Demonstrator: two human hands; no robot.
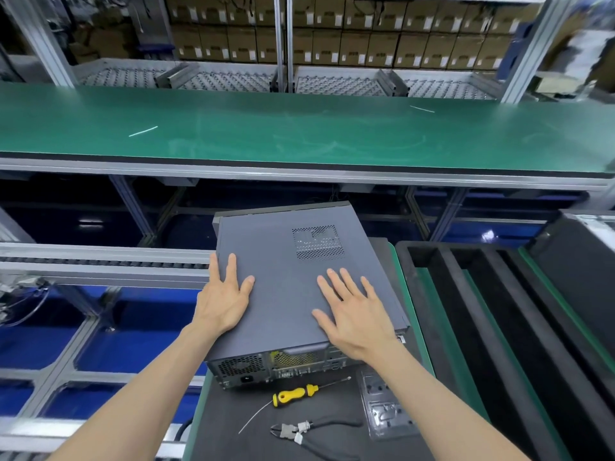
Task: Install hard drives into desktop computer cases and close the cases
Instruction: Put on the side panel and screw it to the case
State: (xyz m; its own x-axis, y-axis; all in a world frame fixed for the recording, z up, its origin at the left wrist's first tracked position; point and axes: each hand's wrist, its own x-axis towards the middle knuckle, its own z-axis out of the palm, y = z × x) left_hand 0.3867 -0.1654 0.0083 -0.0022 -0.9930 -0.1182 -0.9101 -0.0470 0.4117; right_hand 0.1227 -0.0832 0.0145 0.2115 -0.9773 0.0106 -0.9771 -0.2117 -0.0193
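Head view: I see a dark grey metal desktop computer case [299,281] lying flat on the near counter [229,424], its side panel on and facing up, its rear ports and fan grille turned toward me. The case sits a little askew, with its far end reaching past the counter's edge toward the conveyor frame. A perforated vent patch [317,242] shows on the panel's far right part.

My left hand [224,296] lies palm down at the panel's left edge, fingers spread, thumb on top; the grip is open and flat, pinching nothing. My right hand [354,316] lies flat on the panel's near right area, fingers fanned, likewise holding nothing.

Just in front of the case, a screwdriver with a yellow and black handle [294,395] lies on the counter. Nearer me lie black-handled pliers [316,434]; a clear plastic blister tray [387,410] sits to their right, partly under my right forearm. A black foam tray with long slots [472,294] stands to the right. Beyond, a long green conveyor belt [299,131] runs across.
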